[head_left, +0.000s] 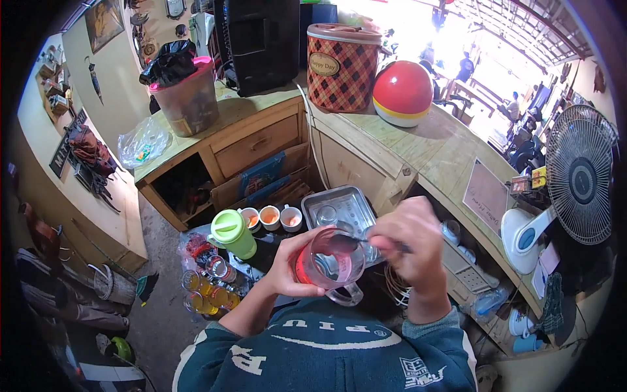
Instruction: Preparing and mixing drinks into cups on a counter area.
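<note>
My left hand [287,266] is wrapped around a clear measuring jug [351,277] with reddish markings, held in front of my chest with its handle toward me. My right hand [413,238] grips a metal spoon [353,240], whose bowl end is at the jug's mouth. What the jug contains is hard to make out. Just beyond it lies a metal tray [356,199] with clear glasses [326,214] on it. Left of the tray stand three white cups [291,219] with orange stuff inside, and a green lidded pitcher [235,238].
Glasses of yellow drink [201,302] stand at lower left. Along the wooden counter [444,153] are a plaid cooler bucket [343,72], a red-and-white round container [403,91] and a fan [580,176]. A pink-rimmed bin [186,104] and a black speaker [261,52] occupy the left counter.
</note>
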### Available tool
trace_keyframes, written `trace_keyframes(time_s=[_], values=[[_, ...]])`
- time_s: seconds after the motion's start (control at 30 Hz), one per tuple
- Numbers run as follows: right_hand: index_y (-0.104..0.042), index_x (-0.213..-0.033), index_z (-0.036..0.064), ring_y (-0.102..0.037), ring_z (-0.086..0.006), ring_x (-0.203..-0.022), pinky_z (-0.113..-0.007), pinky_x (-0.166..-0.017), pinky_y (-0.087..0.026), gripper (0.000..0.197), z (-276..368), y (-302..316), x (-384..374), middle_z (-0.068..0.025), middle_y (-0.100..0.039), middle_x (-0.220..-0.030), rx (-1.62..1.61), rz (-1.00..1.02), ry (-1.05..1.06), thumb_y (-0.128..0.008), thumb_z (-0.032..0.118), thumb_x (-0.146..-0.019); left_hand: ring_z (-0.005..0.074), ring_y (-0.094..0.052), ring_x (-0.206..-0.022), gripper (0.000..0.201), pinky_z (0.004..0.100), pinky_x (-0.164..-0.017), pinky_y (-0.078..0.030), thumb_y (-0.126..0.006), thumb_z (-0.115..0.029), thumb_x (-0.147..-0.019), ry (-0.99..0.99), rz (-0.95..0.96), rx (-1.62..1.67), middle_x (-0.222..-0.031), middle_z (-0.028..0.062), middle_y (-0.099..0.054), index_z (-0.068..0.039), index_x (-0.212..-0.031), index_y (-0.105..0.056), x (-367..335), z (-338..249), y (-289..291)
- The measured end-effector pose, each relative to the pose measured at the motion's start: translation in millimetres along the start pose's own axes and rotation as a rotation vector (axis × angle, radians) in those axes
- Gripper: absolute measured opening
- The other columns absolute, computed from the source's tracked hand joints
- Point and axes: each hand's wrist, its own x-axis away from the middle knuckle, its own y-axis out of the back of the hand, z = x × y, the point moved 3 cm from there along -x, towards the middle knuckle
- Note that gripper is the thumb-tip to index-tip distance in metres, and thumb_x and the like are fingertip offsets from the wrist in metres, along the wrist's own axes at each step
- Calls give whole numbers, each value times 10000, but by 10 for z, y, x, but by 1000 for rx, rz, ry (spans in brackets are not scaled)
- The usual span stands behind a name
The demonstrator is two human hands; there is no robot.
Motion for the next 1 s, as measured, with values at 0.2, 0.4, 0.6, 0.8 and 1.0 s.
trace_keyframes(time_s=[0.2, 0.4, 0.6, 0.8, 1.0], values=[[-682, -750, 94, -581, -187, -661, -328, -656, -419, 223, 34, -122, -18, -14, -625, -702, -16, 153, 29, -765, 300, -739, 242, -590, -1129, 987, 362, -994, -433, -830, -359, -552, 77, 96, 300, -1291, 182, -561, 78, -1349, -445, 4, 87, -77], [-724, -812, 102, -575, -170, -608, -298, -576, -423, 210, 19, -92, -24, -19, -613, -671, -133, 37, 94, -773, 292, -737, 244, -599, -1095, 1011, 359, -984, -438, -825, -409, -521, 192, 174, 465, -1247, 182, -582, 65, -1336, -462, 77, 77, -121], [-746, -844, 81, -494, -163, -485, -283, -482, -342, 251, -3, -60, -32, -27, -604, -616, -215, -138, 100, -798, 290, -715, 254, -610, -1076, 1018, 360, -970, -452, -820, -384, -540, 207, 223, 535, -1222, 199, -590, 66, -1362, -424, 47, -18, -198], [-749, -885, 92, -591, -156, -592, -296, -532, -440, 243, 21, -152, -45, -36, -634, -727, -227, 68, 144, -778, 273, -726, 274, -596, -1117, 1052, 373, -1002, -438, -823, -386, -504, 300, 204, 731, -1227, 204, -586, 79, -1356, -416, 97, 53, -236], [-699, -939, 64, -649, -187, -687, -297, -623, -507, 183, 85, -166, -18, -95, -648, -779, -510, 53, 18, -724, 194, -812, 273, -591, -1129, 1017, 384, -1017, -427, -824, -369, -515, 349, 167, 790, -1232, 203, -585, 53, -1352, -431, 175, 117, -248]])
